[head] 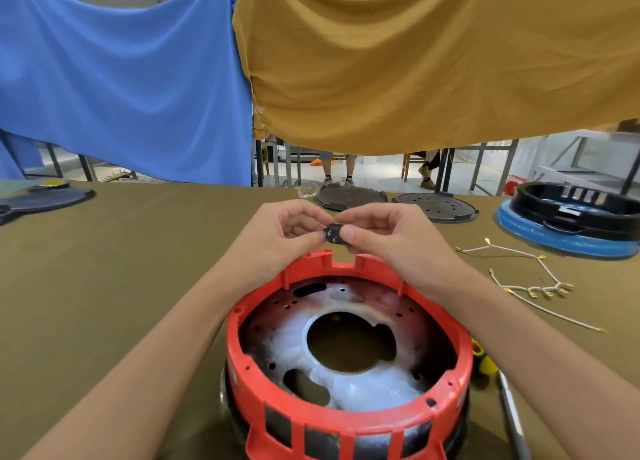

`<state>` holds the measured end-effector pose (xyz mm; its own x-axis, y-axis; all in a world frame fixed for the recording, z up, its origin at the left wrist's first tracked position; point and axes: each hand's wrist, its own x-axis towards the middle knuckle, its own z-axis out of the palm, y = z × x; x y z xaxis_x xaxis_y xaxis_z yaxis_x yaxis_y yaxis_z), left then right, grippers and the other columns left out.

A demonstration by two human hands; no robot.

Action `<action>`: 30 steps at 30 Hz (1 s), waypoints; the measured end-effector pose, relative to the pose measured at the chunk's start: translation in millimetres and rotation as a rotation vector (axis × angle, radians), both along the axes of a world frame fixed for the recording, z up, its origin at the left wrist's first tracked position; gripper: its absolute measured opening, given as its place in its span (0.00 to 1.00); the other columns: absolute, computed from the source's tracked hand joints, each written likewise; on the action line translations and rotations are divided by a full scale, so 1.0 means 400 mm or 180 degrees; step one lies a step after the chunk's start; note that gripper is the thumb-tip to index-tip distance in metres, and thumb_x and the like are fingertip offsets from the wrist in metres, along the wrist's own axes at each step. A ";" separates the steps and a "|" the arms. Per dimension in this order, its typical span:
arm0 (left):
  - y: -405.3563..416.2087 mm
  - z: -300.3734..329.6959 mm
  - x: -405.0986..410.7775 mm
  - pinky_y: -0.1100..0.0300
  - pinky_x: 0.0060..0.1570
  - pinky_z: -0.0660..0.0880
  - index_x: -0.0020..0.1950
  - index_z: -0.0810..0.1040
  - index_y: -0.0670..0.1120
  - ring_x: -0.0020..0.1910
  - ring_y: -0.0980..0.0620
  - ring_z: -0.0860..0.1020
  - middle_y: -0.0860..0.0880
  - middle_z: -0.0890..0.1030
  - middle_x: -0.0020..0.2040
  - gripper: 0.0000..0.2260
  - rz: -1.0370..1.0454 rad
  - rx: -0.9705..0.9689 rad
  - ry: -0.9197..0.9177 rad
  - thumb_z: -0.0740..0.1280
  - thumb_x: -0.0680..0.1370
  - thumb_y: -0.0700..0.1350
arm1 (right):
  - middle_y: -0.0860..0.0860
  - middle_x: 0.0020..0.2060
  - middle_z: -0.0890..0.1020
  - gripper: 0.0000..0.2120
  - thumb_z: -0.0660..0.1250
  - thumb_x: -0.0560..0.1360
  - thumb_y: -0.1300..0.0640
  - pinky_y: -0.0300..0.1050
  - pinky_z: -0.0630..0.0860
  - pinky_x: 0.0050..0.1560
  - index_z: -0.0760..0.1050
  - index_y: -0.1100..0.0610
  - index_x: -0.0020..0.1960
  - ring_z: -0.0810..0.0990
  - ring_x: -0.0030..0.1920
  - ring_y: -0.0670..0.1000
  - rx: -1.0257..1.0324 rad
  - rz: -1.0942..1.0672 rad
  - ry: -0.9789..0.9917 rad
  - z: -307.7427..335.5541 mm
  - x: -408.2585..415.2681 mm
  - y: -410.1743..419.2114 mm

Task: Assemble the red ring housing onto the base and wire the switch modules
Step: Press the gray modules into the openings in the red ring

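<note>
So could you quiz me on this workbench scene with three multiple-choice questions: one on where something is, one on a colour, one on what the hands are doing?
1. Where does the white wire harness lie?
A. inside the ring
B. on the table, right of the red ring housing
C. on the blue cloth

2. What colour is the rim under the black housing at far right?
A. blue
B. yellow
C. red

3. How is the small black switch module held?
A. lying on the table
B. pinched between left hand and right hand
C. already seated in the notch

Answers: B, the wires rest on the table; A, a blue rim shows; B, fingers of both hands grip it above the notch.
</note>
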<state>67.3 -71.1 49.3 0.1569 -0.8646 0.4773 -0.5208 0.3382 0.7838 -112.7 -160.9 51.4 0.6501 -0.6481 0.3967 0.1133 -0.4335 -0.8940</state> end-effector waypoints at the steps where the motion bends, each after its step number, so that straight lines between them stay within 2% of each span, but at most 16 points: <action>1: -0.002 -0.001 0.001 0.56 0.44 0.80 0.51 0.82 0.44 0.40 0.49 0.81 0.48 0.85 0.41 0.06 0.0046 -0.0021 -0.0009 0.71 0.76 0.36 | 0.51 0.44 0.87 0.10 0.73 0.74 0.63 0.39 0.80 0.49 0.83 0.57 0.55 0.85 0.44 0.47 -0.0124 -0.0062 0.0112 0.001 0.002 0.002; 4: -0.005 -0.004 0.006 0.64 0.43 0.78 0.51 0.82 0.44 0.41 0.54 0.82 0.50 0.85 0.42 0.06 0.0242 -0.0079 -0.0084 0.71 0.76 0.37 | 0.47 0.46 0.87 0.12 0.73 0.74 0.64 0.39 0.79 0.54 0.83 0.54 0.55 0.85 0.48 0.44 -0.0577 -0.0461 0.0307 0.004 0.006 0.005; 7: -0.010 -0.009 0.016 0.69 0.43 0.75 0.53 0.82 0.48 0.42 0.59 0.81 0.51 0.84 0.47 0.06 0.0564 0.0173 -0.0261 0.71 0.78 0.41 | 0.44 0.46 0.85 0.13 0.71 0.75 0.66 0.34 0.77 0.53 0.83 0.52 0.55 0.84 0.48 0.41 -0.0585 -0.0840 0.0279 0.007 0.006 -0.003; 10: -0.012 -0.012 0.022 0.66 0.46 0.75 0.52 0.84 0.53 0.41 0.62 0.81 0.55 0.84 0.45 0.05 0.0522 0.0767 -0.0713 0.70 0.78 0.46 | 0.46 0.47 0.86 0.13 0.69 0.76 0.66 0.36 0.77 0.55 0.83 0.54 0.56 0.84 0.49 0.43 -0.0578 -0.0798 0.0609 0.000 0.010 -0.006; 12: -0.010 -0.011 0.020 0.61 0.50 0.77 0.50 0.85 0.53 0.42 0.59 0.82 0.54 0.85 0.43 0.05 0.0413 0.0893 -0.0734 0.69 0.78 0.46 | 0.47 0.48 0.86 0.12 0.69 0.77 0.65 0.37 0.76 0.55 0.83 0.54 0.57 0.83 0.50 0.44 -0.0599 -0.0815 0.0821 -0.001 0.012 -0.007; 14: -0.007 -0.009 0.020 0.59 0.50 0.78 0.48 0.85 0.53 0.42 0.56 0.83 0.54 0.85 0.41 0.05 0.0355 0.0880 -0.0660 0.70 0.78 0.46 | 0.49 0.47 0.86 0.10 0.68 0.78 0.64 0.41 0.78 0.55 0.83 0.54 0.55 0.84 0.50 0.47 -0.0128 -0.0746 0.0751 0.004 0.005 -0.015; 17: 0.002 -0.002 0.034 0.62 0.44 0.76 0.47 0.85 0.55 0.36 0.61 0.81 0.55 0.85 0.39 0.04 0.0262 0.0946 -0.0844 0.70 0.78 0.48 | 0.53 0.49 0.87 0.09 0.65 0.80 0.63 0.48 0.81 0.54 0.83 0.57 0.55 0.85 0.50 0.50 0.1356 -0.0152 0.0394 0.028 -0.006 -0.033; 19: 0.007 0.003 0.047 0.61 0.44 0.76 0.48 0.84 0.56 0.36 0.61 0.80 0.55 0.85 0.40 0.03 0.0106 0.1048 -0.0917 0.70 0.78 0.50 | 0.54 0.52 0.86 0.09 0.64 0.81 0.60 0.49 0.81 0.52 0.81 0.59 0.57 0.86 0.48 0.50 0.1769 0.0022 0.0398 0.041 -0.005 -0.049; 21: 0.007 0.003 0.054 0.58 0.48 0.78 0.48 0.84 0.57 0.41 0.55 0.82 0.52 0.85 0.43 0.03 0.0018 0.1057 -0.0885 0.70 0.78 0.50 | 0.54 0.51 0.86 0.09 0.64 0.81 0.59 0.47 0.81 0.44 0.80 0.60 0.57 0.86 0.42 0.49 0.1671 -0.0039 0.0531 0.044 0.010 -0.057; 23: 0.006 -0.001 0.054 0.56 0.51 0.78 0.48 0.84 0.56 0.43 0.52 0.82 0.50 0.85 0.43 0.03 0.0042 0.0995 -0.0870 0.70 0.78 0.50 | 0.55 0.50 0.85 0.09 0.64 0.81 0.58 0.45 0.81 0.42 0.80 0.61 0.56 0.85 0.38 0.47 0.1374 -0.0138 0.0621 0.039 0.032 -0.052; 25: 0.003 -0.008 0.049 0.58 0.48 0.78 0.48 0.84 0.56 0.40 0.54 0.81 0.52 0.84 0.42 0.04 0.0060 0.0969 -0.0813 0.69 0.78 0.50 | 0.56 0.50 0.86 0.10 0.63 0.82 0.57 0.45 0.81 0.48 0.81 0.61 0.55 0.84 0.38 0.47 0.1076 -0.0215 0.0692 0.026 0.045 -0.048; 27: -0.001 -0.017 0.045 0.64 0.41 0.73 0.49 0.84 0.57 0.36 0.61 0.77 0.56 0.83 0.40 0.04 0.0066 0.0983 -0.0839 0.68 0.79 0.50 | 0.57 0.50 0.86 0.11 0.63 0.82 0.57 0.45 0.80 0.55 0.82 0.61 0.53 0.83 0.38 0.48 0.0887 -0.0231 0.0763 0.015 0.047 -0.047; 30: -0.007 -0.021 0.043 0.65 0.42 0.72 0.52 0.82 0.57 0.35 0.62 0.75 0.53 0.82 0.42 0.05 -0.0008 0.0989 -0.0843 0.67 0.80 0.50 | 0.58 0.50 0.86 0.10 0.62 0.82 0.59 0.45 0.79 0.58 0.82 0.61 0.51 0.82 0.38 0.49 0.0903 -0.0213 0.0692 0.012 0.041 -0.047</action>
